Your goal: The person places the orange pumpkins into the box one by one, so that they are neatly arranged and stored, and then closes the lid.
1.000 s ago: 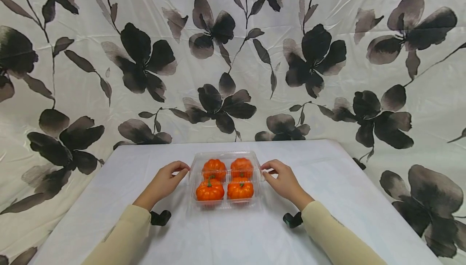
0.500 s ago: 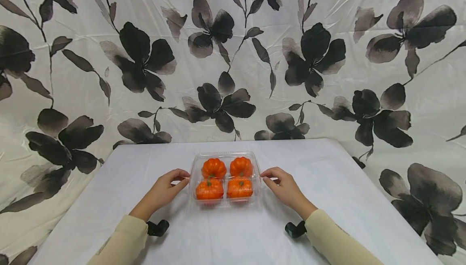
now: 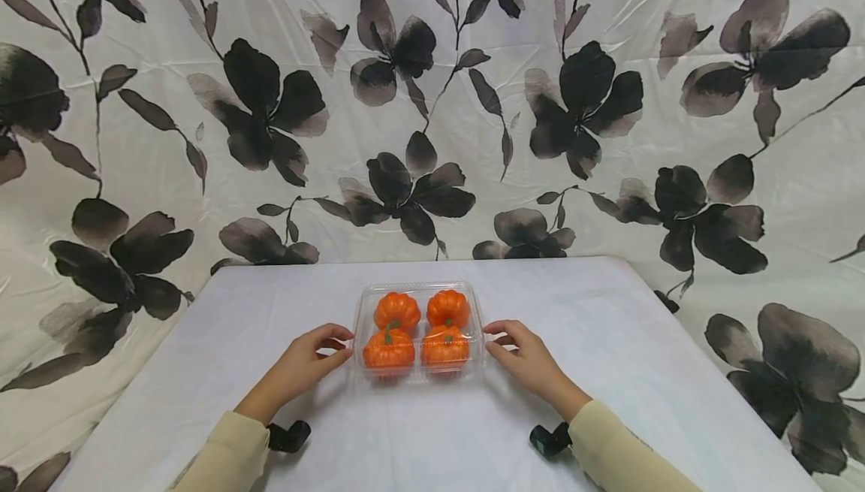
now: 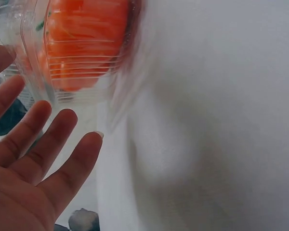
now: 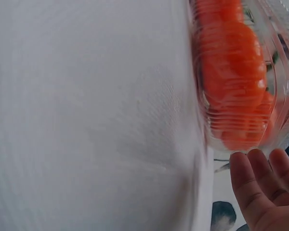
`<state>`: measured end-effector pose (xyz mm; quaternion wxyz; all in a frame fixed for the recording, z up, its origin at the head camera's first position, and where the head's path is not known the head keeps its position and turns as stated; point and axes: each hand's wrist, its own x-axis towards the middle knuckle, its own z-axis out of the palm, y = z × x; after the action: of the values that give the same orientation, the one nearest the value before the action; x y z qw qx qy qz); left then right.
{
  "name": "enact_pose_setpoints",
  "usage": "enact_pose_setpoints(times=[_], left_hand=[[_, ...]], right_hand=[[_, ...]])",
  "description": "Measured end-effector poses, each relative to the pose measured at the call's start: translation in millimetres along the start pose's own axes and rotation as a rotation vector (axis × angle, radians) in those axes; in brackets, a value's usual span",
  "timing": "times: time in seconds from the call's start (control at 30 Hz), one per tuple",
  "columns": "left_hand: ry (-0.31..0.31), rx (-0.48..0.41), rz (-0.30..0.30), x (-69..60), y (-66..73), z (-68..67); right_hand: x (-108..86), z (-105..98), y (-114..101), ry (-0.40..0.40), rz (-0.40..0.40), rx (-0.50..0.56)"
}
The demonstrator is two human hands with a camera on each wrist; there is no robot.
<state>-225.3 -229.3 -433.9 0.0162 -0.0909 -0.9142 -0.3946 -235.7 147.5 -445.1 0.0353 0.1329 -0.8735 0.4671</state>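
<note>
A clear plastic clamshell box (image 3: 415, 287) sits on the table, its lid down over several small orange pumpkins (image 3: 388, 349) with green stems. At the box's left edge is my left hand (image 3: 307, 360), thumb and index fingertips by the rim. My right hand (image 3: 527, 360) mirrors it at the right edge. In the left wrist view, the left fingers (image 4: 72, 163) are spread and fairly straight beside the ribbed wall. Loosely extended right fingers (image 5: 257, 183) show below the box in the right wrist view; the right thumb is mostly cut off. Whether the lid is latched cannot be seen.
White cloth covers the table (image 3: 432, 439) around the box. Behind it hangs a pale curtain (image 3: 486, 229) printed with dark flowers. Small black wrist cameras (image 3: 289, 437) sit at both cuffs.
The lid's front edge has come down over the front pumpkins. Both hands have moved slightly toward the near side along the box's edges, and their fingers have loosened.
</note>
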Motion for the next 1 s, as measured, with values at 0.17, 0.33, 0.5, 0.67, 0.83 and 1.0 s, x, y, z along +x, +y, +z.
enact_pose_setpoints(times=[0.17, 0.33, 0.5, 0.67, 0.83, 1.0], left_hand=[[-0.026, -0.035, -0.018, -5.3, -0.8, 1.2], [-0.066, -0.137, -0.05, -8.0, -1.1, 3.7], [-0.11, -0.334, -0.122, -11.7, -0.3, 7.4], [-0.175, -0.485, -0.186, -15.0, 3.6, 11.1], [-0.209, -0.579, -0.217, -17.3, 6.1, 14.9], [-0.203, -0.625, -0.221, -17.4, 6.2, 17.5]], right_hand=[[-1.5, 3.2, 0.3, -0.03, 0.031, 0.031], [-2.6, 6.7, 1.2, -0.067, 0.099, 0.14], [-3.9, 7.8, 1.2, -0.098, 0.172, 0.223], [-5.5, 7.2, 2.2, -0.181, 0.197, 0.328], [-7.5, 8.0, 2.2, -0.276, 0.224, 0.461], [-8.0, 10.3, 1.2, -0.319, 0.25, 0.539]])
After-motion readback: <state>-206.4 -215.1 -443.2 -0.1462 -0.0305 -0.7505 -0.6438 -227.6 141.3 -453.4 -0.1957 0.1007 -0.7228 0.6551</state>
